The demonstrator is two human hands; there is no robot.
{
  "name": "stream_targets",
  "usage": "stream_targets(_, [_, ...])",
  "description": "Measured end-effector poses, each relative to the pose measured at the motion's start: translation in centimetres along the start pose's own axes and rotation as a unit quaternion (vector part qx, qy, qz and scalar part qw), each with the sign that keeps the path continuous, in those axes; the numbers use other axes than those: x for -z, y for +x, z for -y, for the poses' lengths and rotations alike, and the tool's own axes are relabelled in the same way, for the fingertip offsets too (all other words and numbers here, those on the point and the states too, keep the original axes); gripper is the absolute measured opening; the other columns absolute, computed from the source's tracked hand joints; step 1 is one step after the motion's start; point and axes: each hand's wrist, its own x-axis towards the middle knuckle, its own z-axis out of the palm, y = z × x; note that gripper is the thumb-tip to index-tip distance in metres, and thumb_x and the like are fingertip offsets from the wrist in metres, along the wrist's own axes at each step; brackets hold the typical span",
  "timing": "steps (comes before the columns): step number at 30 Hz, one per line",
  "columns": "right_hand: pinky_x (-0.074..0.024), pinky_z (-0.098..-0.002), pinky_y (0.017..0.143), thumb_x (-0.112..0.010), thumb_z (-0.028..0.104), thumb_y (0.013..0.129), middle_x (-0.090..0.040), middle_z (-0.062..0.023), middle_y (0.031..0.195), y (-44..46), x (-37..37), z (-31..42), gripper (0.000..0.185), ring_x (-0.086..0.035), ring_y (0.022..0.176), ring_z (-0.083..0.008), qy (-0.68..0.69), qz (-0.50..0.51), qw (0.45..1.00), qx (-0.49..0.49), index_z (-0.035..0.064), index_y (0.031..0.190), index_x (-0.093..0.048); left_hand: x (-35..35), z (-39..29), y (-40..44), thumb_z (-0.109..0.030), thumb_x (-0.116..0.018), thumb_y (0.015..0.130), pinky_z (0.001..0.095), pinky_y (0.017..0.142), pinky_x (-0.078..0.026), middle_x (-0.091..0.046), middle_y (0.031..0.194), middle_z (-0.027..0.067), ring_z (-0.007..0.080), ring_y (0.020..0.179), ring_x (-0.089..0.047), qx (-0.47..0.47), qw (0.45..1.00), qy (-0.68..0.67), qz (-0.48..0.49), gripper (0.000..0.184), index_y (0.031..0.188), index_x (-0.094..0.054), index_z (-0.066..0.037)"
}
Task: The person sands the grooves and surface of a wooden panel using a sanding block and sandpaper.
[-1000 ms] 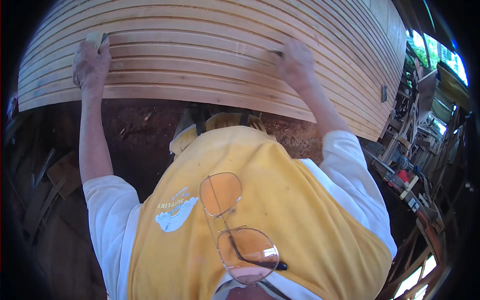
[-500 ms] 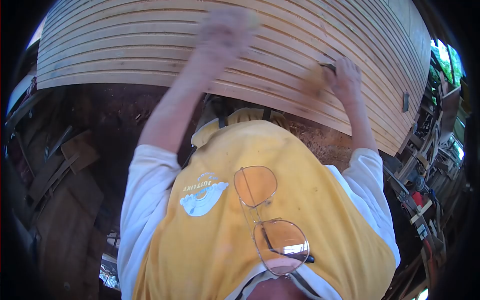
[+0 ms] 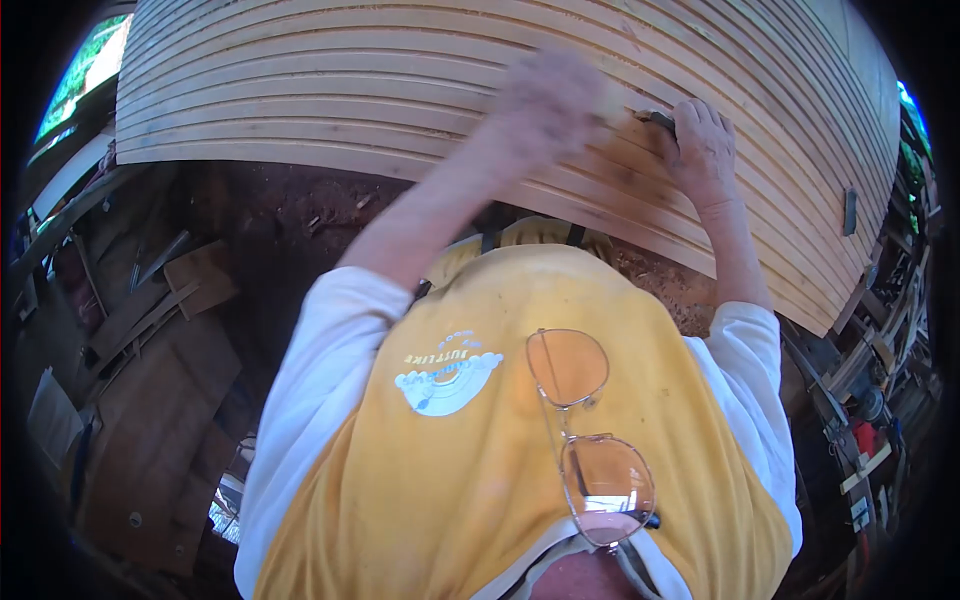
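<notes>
My left hand (image 3: 555, 100) is smeared by motion above the slatted wooden panel (image 3: 330, 110). It looks closed, and a pale yellowish patch at its right edge moves along with it; what that is I cannot make out. My right hand (image 3: 705, 145) is closed at the panel, fingers curled round a small dark tool (image 3: 657, 119) whose kind is hidden. A brownish smudge, tool part or shadow, lies on the wood just left of that hand. Long parallel grooves run across the panel.
A small dark block (image 3: 850, 212) rests on the panel's right part. Wood scraps and boards (image 3: 200, 280) lie below on the left, and more offcuts and tools (image 3: 870, 400) crowd the right. Glasses (image 3: 585, 430) hang from the collar of the yellow shirt.
My left hand has moved right and slightly down, closer to my right hand. My right hand stays at about the same spot by the dark tool. The whole view has shifted a little.
</notes>
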Motion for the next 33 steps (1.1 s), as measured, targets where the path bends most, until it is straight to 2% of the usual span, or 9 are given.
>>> stream_targets(1, [-0.0448, -0.0460, 0.081, -0.075, 0.035, 0.089, -0.064, -0.0101, 0.098, -0.5, 0.0, -0.3, 0.031, -0.063, 0.095, -0.0315, -0.003, 0.008, 1.000, 0.004, 0.0100, 0.096, -0.057, -0.4, -3.9, 1.4, -0.025, -0.068, 0.084, 0.0442, 0.079, -0.052, -0.064, 0.105, 0.0093, 0.0303, 0.097, -0.061, 0.039, 0.985, 0.084, 0.143, 0.019, 0.098, -0.062, -0.014])
stream_targets(5, [-0.0450, -0.0462, 0.081, -0.075, 0.031, 0.088, -0.062, -0.0103, 0.097, -2.8, 1.5, -2.5, 0.030, -0.062, 0.096, -0.0317, -0.015, 0.039, 0.999, -0.022, 0.0097, 0.096, -0.056, 2.8, 1.2, -2.1, -0.034, -0.073, 0.085, 0.0423, 0.083, -0.054, -0.064, 0.096, 0.0122, 0.0309, 0.096, -0.064, 0.093, 0.989, 0.107, 0.042, 0.029, 0.098, -0.064, -0.010])
stream_targets(9, [-0.0449, -0.0464, 0.080, -0.073, 0.031, 0.090, -0.060, -0.0107, 0.095, -3.6, 1.5, -2.2, 0.028, -0.062, 0.096, -0.0325, -0.030, 0.030, 0.998, -0.040, 0.0093, 0.096, -0.056, 13.0, 10.0, -6.4, -0.042, -0.071, 0.092, 0.0471, 0.085, -0.055, -0.064, 0.112, 0.0137, 0.0376, 0.097, -0.064, 0.298, 0.905, 0.286, 0.101, 0.041, 0.116, -0.063, -0.010])
stream_targets(15, [-0.0443, -0.0458, 0.079, -0.073, 0.032, 0.091, -0.059, -0.0106, 0.096, -3.3, 1.1, -2.0, 0.029, -0.061, 0.096, -0.0322, -0.040, 0.027, 0.998, -0.039, 0.0091, 0.094, -0.055, 2.5, -2.5, 0.3, -0.036, -0.078, 0.084, 0.0466, 0.084, -0.053, -0.066, 0.105, 0.0085, 0.0320, 0.097, -0.064, 0.152, 0.972, 0.107, 0.142, 0.036, 0.109, -0.066, -0.014])
stream_targets(20, [-0.0446, -0.0457, 0.080, -0.075, 0.031, 0.089, -0.060, -0.0104, 0.098, -3.0, 1.1, -1.3, 0.030, -0.061, 0.099, -0.0314, -0.052, 0.037, 0.997, -0.046, 0.0089, 0.096, -0.056, 6.7, 6.8, -5.5, -0.028, -0.082, 0.080, 0.0457, 0.078, -0.055, -0.065, 0.101, 0.0100, 0.0327, 0.091, -0.064, 0.094, 0.989, 0.109, -0.027, 0.037, 0.109, -0.065, -0.012])
stream_targets(24, [-0.0455, -0.0459, 0.081, -0.075, 0.031, 0.088, -0.062, -0.0101, 0.098, 2.2, -1.2, 5.2, 0.027, -0.062, 0.098, -0.0314, -0.023, -0.019, 0.999, -0.029, 0.0099, 0.094, -0.059, 19.8, 16.3, -11.6, -0.052, -0.072, 0.089, 0.0506, 0.097, -0.052, -0.067, 0.116, 0.0176, 0.0384, 0.113, -0.063, 0.430, 0.854, 0.278, 0.088, 0.056, 0.117, -0.063, -0.005])
stream_targets(26, [-0.0471, -0.0429, 0.076, -0.071, 0.015, 0.080, -0.062, -0.0061, 0.090, 8.0, -3.4, 11.7, 0.017, -0.064, 0.091, -0.0295, 0.064, -0.053, 0.997, 0.008, 0.0148, 0.093, -0.060, 23.7, 21.0, -14.6, -0.052, -0.071, 0.091, 0.0527, 0.098, -0.051, -0.066, 0.122, 0.0211, 0.0410, 0.119, -0.062, 0.475, 0.808, 0.332, 0.110, 0.058, 0.118, -0.061, -0.002])
stream_targets(28, [-0.0484, -0.0417, 0.062, -0.066, 0.012, 0.073, -0.062, -0.0058, 0.076, 15.4, -7.0, 18.0, 0.012, -0.065, 0.073, -0.0273, 0.167, -0.242, 0.941, 0.170, 0.0160, 0.084, -0.061, 24.2, 21.3, -14.2, -0.052, -0.069, 0.091, 0.0531, 0.098, -0.051, -0.066, 0.122, 0.0236, 0.0423, 0.119, -0.062, 0.469, 0.809, 0.332, 0.123, 0.059, 0.119, -0.061, -0.001])
stream_targets(33, [-0.0521, -0.0461, 0.077, -0.060, 0.018, 0.088, -0.071, -0.0141, 0.100, 22.4, -6.0, 26.2, 0.013, -0.069, 0.095, -0.0327, 0.061, 0.097, 0.991, 0.063, 0.0091, 0.095, -0.065, 28.9, 24.5, -18.6, -0.053, -0.067, 0.093, 0.0526, 0.097, -0.052, -0.068, 0.119, 0.0272, 0.0446, 0.114, -0.065, 0.474, 0.799, 0.353, 0.114, 0.060, 0.119, -0.061, 0.001])
